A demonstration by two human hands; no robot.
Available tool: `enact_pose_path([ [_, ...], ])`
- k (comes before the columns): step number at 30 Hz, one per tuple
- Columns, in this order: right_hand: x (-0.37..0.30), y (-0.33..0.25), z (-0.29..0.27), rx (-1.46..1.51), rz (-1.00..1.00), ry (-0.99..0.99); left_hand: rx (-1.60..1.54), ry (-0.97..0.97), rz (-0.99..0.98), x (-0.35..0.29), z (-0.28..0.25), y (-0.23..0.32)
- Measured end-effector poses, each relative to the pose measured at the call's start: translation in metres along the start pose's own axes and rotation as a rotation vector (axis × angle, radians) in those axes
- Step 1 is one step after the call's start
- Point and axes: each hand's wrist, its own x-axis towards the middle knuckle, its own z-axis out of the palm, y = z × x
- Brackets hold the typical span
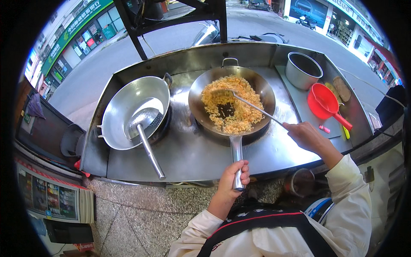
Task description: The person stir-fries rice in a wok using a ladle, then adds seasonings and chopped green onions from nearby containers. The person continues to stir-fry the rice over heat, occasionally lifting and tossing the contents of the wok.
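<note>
My left hand (234, 177) is closed round the metal handle of a wok (267, 92) that sits on the stove in front of me. Fried rice (244, 115), orange-gold in colour, fills much of the wok, with a bare dark patch near its middle. My right hand (306, 135) grips the long thin handle of a ladle (259, 108), coming in from the right. The ladle's bowl rests among the rice at the left of the wok and looks smeared with it.
A wide silver pan (117, 100) on the left holds a perforated skimmer (147, 145), its handle jutting toward me. At the right stand a silver pot (304, 70) and a red plastic scoop (324, 100). A raised metal rim (180, 55) borders the counter's far side.
</note>
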Motion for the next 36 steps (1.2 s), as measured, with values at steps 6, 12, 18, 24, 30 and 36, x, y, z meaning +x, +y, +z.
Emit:
enact_pose_path([
  [6,0.045,0.003,-0.012,-0.325,0.002,-0.023,0.019,0.013,0.006,0.000,-0.002,0.000],
  [12,0.056,0.022,0.013,-0.595,0.102,-0.097,0.009,0.018,-0.004,0.001,0.000,-0.001],
  [18,-0.029,-0.008,-0.031,-0.402,0.260,-0.311,0.000,0.046,-0.004,0.001,0.002,-0.003],
  [24,-0.086,-0.068,-0.123,0.028,0.313,-0.202,0.039,0.018,0.017,0.000,0.005,-0.001],
  [30,-0.069,-0.084,-0.104,-0.298,0.228,-0.444,0.071,0.035,0.018,-0.001,0.007,-0.001],
  [36,-0.029,-0.015,-0.015,0.090,0.239,-0.010,0.062,0.055,0.020,-0.001,0.007,-0.001],
])
